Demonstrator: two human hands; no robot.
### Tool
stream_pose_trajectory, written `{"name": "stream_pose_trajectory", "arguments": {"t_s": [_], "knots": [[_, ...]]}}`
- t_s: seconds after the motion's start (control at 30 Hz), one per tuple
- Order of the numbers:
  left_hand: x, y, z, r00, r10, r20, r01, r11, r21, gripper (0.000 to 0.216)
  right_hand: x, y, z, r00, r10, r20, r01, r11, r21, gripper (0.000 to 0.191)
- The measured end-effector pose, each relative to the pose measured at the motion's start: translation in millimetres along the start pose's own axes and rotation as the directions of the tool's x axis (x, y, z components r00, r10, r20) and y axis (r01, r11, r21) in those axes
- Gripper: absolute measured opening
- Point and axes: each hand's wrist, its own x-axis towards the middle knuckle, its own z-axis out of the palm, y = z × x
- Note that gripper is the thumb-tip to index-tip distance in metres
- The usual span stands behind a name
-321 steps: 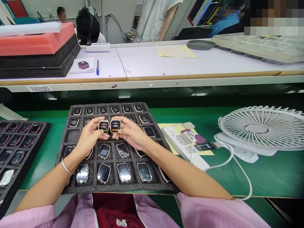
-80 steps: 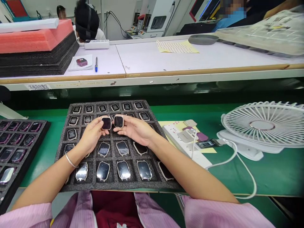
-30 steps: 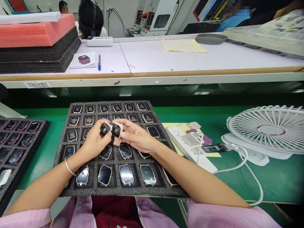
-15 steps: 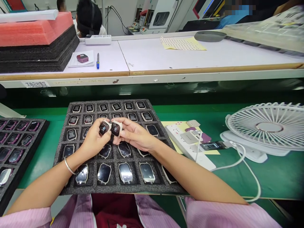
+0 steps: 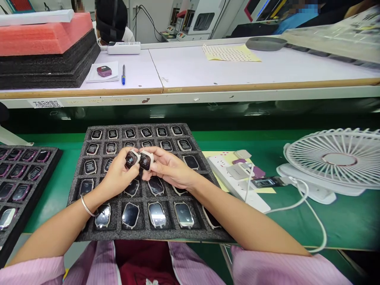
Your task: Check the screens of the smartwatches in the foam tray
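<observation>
Two foam trays lie on the green bench [image 5: 341, 225]: the middle tray [image 5: 77, 223] and a second tray [image 5: 56, 155] at the left edge. Two watch bodies are held up, one in the left hand [image 5: 118, 178], one in the right hand [image 5: 170, 170]. One white fan [image 5: 335, 158] sits at the right edge, beside one power strip [image 5: 237, 190]. The upper shelf [image 5: 208, 75] carries one blue pen [image 5: 123, 74].

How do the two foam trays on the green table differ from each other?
1. The middle tray lies under both hands and shows whole; the left tray sits aside, cut by the picture edge.
2. Watch bodies in the middle tray have pale, silvery rims; those in the left tray look pink-purple.
3. Only the middle tray's far rows show lit text screens.

Both are dark foam grids with one watch body per pocket.
</observation>
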Motion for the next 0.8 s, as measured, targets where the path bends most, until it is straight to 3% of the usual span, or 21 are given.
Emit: {"name": "stream_pose_trajectory", "arguments": {"t_s": [0.8], "knots": [[0.5,-0.9,-0.9,0.999,0.032,0.024,-0.032,0.999,0.037,0.034,0.7,3.5,-3.2,0.999,-0.028,0.039,0.027,1.0,0.013,0.045]]}}
